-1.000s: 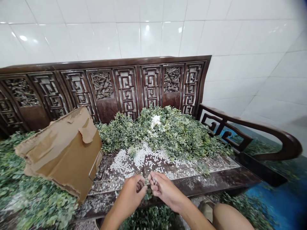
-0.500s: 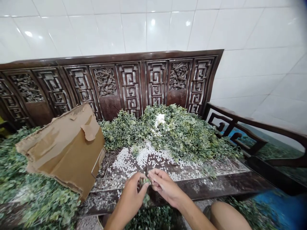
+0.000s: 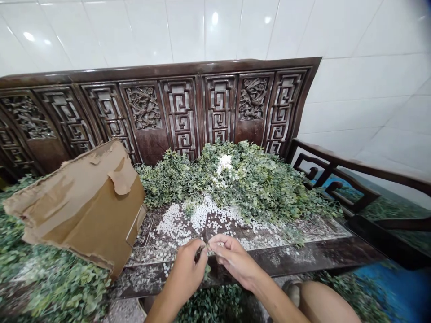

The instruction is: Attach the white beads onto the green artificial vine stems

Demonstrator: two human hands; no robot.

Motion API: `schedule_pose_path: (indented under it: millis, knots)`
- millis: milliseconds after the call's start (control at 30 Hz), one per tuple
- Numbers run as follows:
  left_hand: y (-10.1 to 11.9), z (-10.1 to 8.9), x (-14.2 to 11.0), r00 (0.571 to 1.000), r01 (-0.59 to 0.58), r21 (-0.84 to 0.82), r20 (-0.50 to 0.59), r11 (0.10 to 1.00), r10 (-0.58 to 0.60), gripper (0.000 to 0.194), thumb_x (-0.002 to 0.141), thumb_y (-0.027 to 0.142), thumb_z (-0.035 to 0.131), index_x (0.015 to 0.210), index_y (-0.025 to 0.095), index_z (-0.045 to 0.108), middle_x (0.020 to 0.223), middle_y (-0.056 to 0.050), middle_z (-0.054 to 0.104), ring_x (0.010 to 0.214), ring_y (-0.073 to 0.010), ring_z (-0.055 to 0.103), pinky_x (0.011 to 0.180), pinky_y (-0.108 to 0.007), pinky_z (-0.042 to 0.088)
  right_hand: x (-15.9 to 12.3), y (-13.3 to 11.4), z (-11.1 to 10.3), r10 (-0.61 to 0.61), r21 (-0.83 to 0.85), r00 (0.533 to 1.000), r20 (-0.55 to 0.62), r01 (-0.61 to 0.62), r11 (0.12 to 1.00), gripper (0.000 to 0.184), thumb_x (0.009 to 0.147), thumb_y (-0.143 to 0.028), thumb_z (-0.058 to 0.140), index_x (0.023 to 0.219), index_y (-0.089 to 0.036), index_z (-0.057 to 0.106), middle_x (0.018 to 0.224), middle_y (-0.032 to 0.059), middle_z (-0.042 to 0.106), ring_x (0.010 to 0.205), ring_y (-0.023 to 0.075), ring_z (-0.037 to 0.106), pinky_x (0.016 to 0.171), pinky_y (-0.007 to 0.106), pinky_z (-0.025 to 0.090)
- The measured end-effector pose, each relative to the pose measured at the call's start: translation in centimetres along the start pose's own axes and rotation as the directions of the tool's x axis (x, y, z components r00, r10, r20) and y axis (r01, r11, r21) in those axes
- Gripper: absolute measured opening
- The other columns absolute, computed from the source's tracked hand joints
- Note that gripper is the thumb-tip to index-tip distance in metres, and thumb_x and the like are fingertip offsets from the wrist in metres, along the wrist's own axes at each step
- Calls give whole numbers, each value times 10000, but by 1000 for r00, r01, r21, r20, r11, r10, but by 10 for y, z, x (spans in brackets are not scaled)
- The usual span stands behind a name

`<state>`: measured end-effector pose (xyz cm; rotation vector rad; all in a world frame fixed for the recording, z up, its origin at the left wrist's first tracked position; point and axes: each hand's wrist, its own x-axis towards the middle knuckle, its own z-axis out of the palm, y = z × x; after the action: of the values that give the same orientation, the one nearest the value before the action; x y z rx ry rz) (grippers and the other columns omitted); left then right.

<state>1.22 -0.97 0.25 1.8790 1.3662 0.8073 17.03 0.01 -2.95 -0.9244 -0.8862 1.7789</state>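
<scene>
My left hand (image 3: 192, 262) is closed on a small green artificial leaf sprig (image 3: 206, 272), whose leaves hang below the fingers. Close against it, my right hand (image 3: 232, 260) pinches with thumb and forefinger at the sprig's end; whatever lies between those fingertips is too small to make out. Both hands are over the front edge of a dark wooden bench (image 3: 279, 262). Just beyond them, many small white discs (image 3: 200, 217) are scattered over the seat. Behind the discs rises a large heap of green artificial foliage (image 3: 269, 188), with more white discs (image 3: 225, 163) on top.
A torn cardboard piece (image 3: 87, 211) leans on the seat at left, beside a thin metal frame (image 3: 134, 226). More foliage (image 3: 67, 282) lies at left. The carved backrest (image 3: 146, 107) and right armrest (image 3: 336, 166) bound the bench. Blue sheeting (image 3: 393, 282) lies at lower right.
The view has tilted and shifted slightly. My fingertips stay close together, and the left hand has turned so less of the sprig shows between its fingers.
</scene>
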Motion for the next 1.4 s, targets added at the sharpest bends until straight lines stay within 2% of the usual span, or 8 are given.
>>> schedule_pose_path:
  millis: [167,267,400,533,867,1033,1233,1400]
  knots:
    - [2,4,1,997,3,-46,73,999,1,247,902,288,450,718,186,578,660,6,592,635,-155,521,610,-233,340,-2,-2,-2,28,77,999,24,-29,997,272,664,-373,831,744,-142,712,685,-8,542,542,65,318,477,208,195]
    - [2,5,0,996,-6,-58,89,998,11,287,913,317,435,683,185,544,622,23,540,613,-143,484,592,-229,320,-4,-3,-2,51,158,996,74,-63,985,266,672,-350,833,754,-128,711,688,-9,534,521,46,297,474,197,190]
    - [4,4,0,996,20,-137,94,990,-7,317,910,335,426,636,189,488,594,36,437,612,-137,423,570,-225,301,-8,-5,-3,69,252,989,133,-101,962,252,669,-301,843,741,-119,685,639,-24,498,501,38,278,472,188,200]
    - [10,1,0,990,36,-222,140,974,-5,320,902,378,428,651,190,488,632,23,447,653,-148,435,603,-228,333,-11,-4,-4,80,334,983,164,-131,934,271,646,-271,860,716,-131,639,607,-37,468,496,42,278,467,182,202]
    - [19,-1,-1,979,69,-338,203,939,1,291,872,367,455,641,196,499,603,40,424,604,-132,384,613,-226,326,-14,0,-8,87,411,976,200,-164,897,275,612,-215,877,667,-134,620,598,-37,457,508,41,285,472,163,206]
    - [21,-3,0,976,55,-320,217,946,17,295,863,361,464,617,198,467,597,43,406,605,-130,380,612,-228,317,-16,1,-7,92,414,976,197,-168,895,282,595,-225,889,687,-125,642,638,-11,499,515,36,299,475,152,210]
    - [24,-5,0,976,44,-309,218,950,26,283,856,343,465,615,194,471,599,42,421,617,-131,396,618,-232,319,-16,4,-8,80,411,976,203,-159,898,292,595,-253,890,647,-138,627,592,-38,428,511,40,257,475,144,210]
    - [26,-7,0,972,67,-308,234,949,8,259,851,312,466,622,191,467,601,47,413,620,-129,395,616,-230,319,-14,8,-10,56,439,963,264,-172,882,288,617,-229,876,652,-130,608,614,-25,453,521,45,260,459,148,203]
